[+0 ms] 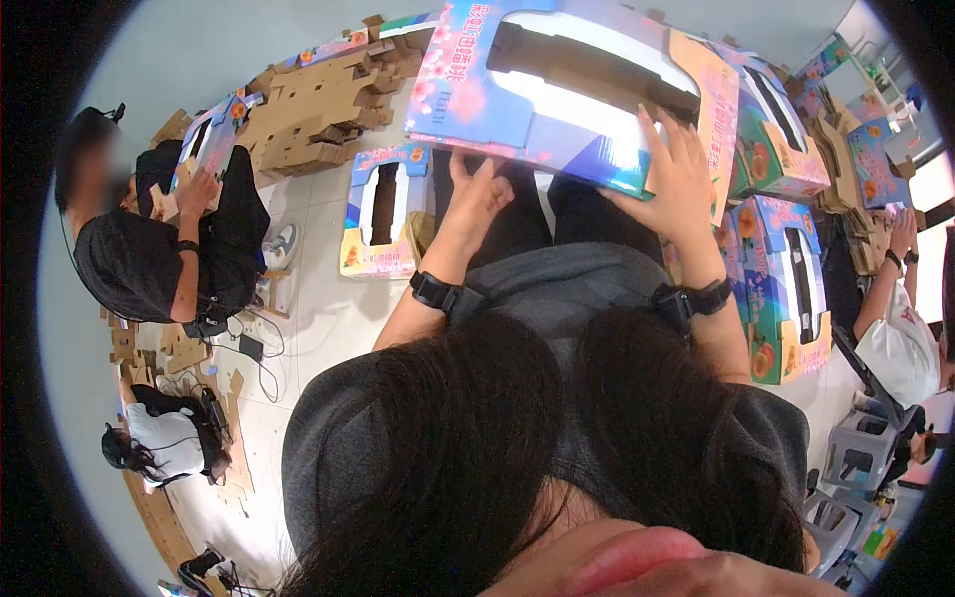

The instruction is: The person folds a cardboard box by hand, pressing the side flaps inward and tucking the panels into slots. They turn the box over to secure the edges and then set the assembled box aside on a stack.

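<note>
Printed carton (562, 151) over the lap: walls up, top cutout open. Looks mostly formed; underside hidden, so can't confirm closure. Right hand (678, 187) spread on its near right corner. Left hand (472, 211) half curled at near edge, can't tell if pinching. Formed cartons (764, 308) both sides; flat cardboard (303, 111) stacked beyond.
</note>
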`<state>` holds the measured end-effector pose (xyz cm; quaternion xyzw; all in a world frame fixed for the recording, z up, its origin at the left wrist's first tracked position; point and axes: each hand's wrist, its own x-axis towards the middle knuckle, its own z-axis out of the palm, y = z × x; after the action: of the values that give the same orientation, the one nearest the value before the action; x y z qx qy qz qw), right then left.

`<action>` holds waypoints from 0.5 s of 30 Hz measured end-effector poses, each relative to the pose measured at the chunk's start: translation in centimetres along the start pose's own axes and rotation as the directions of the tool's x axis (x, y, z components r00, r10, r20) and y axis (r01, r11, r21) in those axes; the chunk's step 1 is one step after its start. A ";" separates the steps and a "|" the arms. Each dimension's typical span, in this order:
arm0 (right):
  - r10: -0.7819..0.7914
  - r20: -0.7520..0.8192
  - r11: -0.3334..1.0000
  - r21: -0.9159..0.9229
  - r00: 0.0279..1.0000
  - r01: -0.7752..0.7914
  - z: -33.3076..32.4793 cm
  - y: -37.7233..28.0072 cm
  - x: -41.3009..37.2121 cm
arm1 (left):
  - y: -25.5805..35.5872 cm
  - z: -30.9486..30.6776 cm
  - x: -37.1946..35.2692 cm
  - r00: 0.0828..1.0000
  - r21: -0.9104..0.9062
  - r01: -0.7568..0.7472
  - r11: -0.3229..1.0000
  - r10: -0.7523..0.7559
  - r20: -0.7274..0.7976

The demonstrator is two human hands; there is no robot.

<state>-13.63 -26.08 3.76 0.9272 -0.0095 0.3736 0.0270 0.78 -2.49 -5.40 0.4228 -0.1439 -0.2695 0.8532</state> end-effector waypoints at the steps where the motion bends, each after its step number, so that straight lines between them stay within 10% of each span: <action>1: 0.003 0.020 1.000 0.031 1.000 -0.004 0.1 0.5 0.1 | -0.4 -1.2 0.4 0.997 -0.067 0.000 0.998 0.005 0.074; 15: -0.002 0.179 0.957 0.284 0.984 -0.049 1.0 5.2 0.3 | 0.0 -1.5 0.2 0.976 -0.030 -0.015 0.999 0.021 0.219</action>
<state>-12.87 -31.28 3.50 0.9506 0.0315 0.2873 -0.1135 1.69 -1.68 -6.34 0.3772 -0.2370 -0.3088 0.8404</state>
